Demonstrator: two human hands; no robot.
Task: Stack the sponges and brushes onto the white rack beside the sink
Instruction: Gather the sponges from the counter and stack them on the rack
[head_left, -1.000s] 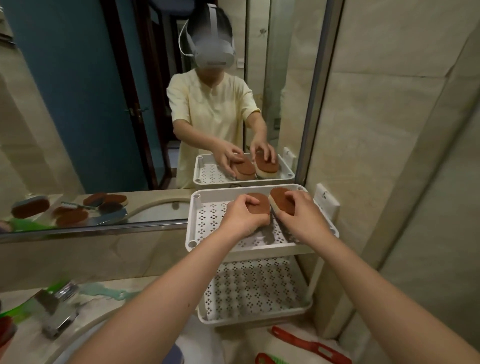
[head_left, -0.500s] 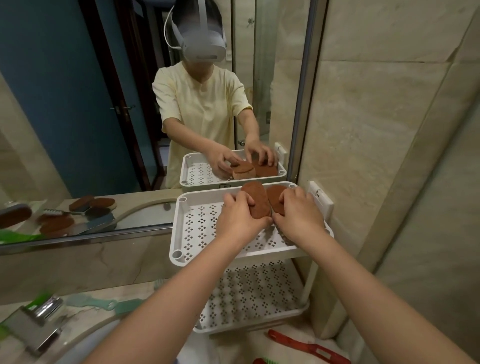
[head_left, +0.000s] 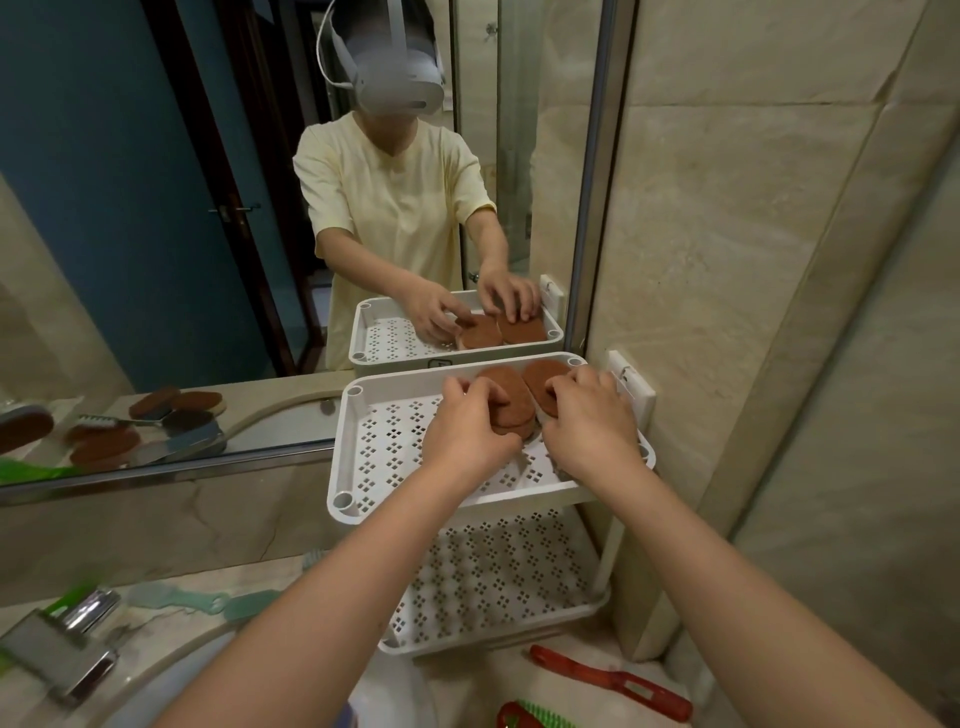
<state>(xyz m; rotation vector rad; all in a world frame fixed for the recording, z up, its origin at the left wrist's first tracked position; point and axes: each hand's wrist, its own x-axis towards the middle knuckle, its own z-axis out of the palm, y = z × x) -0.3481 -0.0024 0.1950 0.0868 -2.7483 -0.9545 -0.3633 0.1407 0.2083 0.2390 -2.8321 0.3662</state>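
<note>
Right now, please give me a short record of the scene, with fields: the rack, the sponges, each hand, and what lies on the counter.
rack: white rack, two perforated tiers, against the tiled wall beside the mirror
sponges: brown sponges on the top tier, far right part
left hand: left hand on the left sponges
right hand: right hand on the right sponge
lower tier: no items visible
counter: red brush, pale green brush, tap

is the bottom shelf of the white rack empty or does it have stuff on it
Empty where it shows: the bottom shelf is bare perforated plastic. The brown sponges sit on the top shelf only.
</note>
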